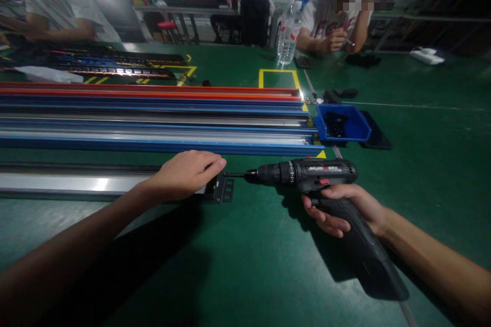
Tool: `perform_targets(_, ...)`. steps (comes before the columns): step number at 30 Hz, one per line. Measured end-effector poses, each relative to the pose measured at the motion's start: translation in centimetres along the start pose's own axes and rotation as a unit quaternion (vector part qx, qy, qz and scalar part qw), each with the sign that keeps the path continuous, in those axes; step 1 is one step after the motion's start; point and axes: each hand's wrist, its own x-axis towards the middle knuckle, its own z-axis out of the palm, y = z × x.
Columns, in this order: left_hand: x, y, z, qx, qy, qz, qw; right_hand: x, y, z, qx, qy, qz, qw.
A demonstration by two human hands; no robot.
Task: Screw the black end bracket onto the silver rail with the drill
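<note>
My right hand [345, 209] is wrapped round the handle of a black cordless drill [318, 173], which points left. Its bit meets a black end bracket [223, 189] on the end of a long silver metal rail [76, 184] lying on the green table. My left hand [187, 173] lies on top of the rail's end, fingers curled over it next to the bracket.
Behind the rail lies a stack of long blue, silver and red rails [153, 117]. A blue parts bin [341, 123] sits at their right end. A water bottle [287, 36] stands further back. Other people sit at the table's far side.
</note>
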Motion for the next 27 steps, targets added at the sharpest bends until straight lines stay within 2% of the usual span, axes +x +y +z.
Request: perform_targets(27,-0.06,0.06,-0.08,-0.003,-0.003,-0.005,1.0,0.1,-0.04,0.28,-0.013,0.016,0.0,1.0)
